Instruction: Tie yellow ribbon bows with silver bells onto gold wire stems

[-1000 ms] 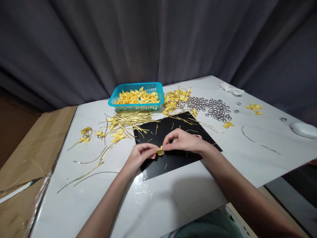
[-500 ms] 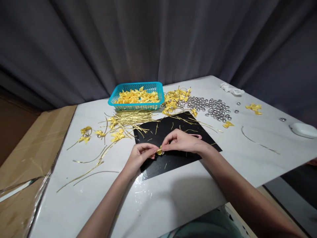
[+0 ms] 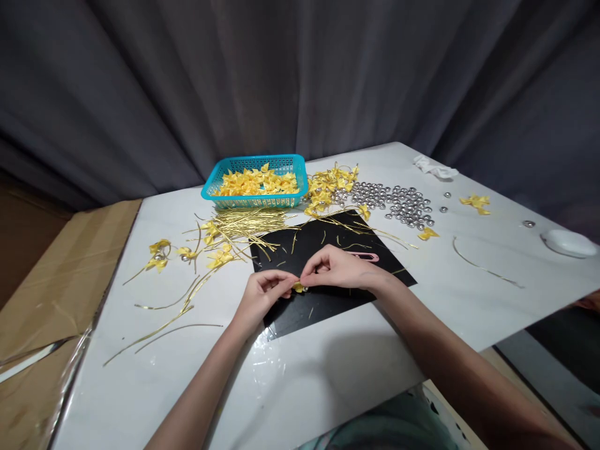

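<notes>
Above the black mat [image 3: 290, 322], my left hand [image 3: 268, 290] pinches a small yellow ribbon bow [image 3: 299, 287], mostly covered by my fingers. A silvery bell-like bead [image 3: 305, 289] shows at the bow's lower edge. My right hand [image 3: 335, 267] has its thumb and forefinger closed at the same bow, its fingertips meeting those of the left. Whether the right fingers grip the ribbon or a thin wire on it is too small to tell. A pink-handled tool [image 3: 368, 256] lies on the mat, partly behind my right hand, among short gold wire snippets.
A blue basket [image 3: 255, 203] of yellow bows stands at the back. Gold twist ties [image 3: 250, 222] lie before it, more strewn to the left. Silver beads [image 3: 410, 206] are heaped right of centre, beside finished-looking bows [image 3: 330, 181]. A white dish [image 3: 569, 242] sits far right; cardboard [image 3: 94, 262] borders the left.
My right fingertips have come closer to the left ones, covering more of the bow. The whole view has shifted slightly; nothing else on the table has moved.
</notes>
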Demonstrator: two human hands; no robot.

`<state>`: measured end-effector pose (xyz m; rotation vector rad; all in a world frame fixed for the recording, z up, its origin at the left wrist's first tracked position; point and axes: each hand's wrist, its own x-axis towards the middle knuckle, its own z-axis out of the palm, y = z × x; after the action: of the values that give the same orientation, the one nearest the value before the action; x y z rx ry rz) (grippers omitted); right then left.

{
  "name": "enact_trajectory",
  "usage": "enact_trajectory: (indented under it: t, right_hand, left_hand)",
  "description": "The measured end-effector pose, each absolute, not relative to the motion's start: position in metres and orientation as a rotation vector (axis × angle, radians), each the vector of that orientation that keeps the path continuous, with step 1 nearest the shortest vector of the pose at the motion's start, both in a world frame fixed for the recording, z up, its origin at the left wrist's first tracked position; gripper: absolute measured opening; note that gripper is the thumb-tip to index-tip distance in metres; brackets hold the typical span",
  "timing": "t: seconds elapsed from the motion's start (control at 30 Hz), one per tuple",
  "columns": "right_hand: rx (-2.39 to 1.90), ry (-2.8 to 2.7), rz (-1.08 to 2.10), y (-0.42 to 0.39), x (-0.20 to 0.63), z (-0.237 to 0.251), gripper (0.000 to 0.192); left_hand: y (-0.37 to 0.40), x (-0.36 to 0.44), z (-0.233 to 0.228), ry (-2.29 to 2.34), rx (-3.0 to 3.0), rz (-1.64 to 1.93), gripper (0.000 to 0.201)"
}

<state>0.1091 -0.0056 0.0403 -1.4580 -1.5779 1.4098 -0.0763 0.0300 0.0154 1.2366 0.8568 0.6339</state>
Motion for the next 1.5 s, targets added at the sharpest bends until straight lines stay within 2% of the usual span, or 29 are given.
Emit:
enact_trajectory:
  t: [0.7,1.5]
  right_hand:
    - [-1.48,-1.657,1.332,-0.004,0.109,0.031,0.013]
    - [-1.536,-1.73,1.231,-0.005,0.109,0.041,0.018]
  left_hand:
    - [0.027,-0.072,0.02,0.843,1.457,0.521,0.02]
    - [0.029,-0.072,0.02,0.853,1.409,0.503,0.017]
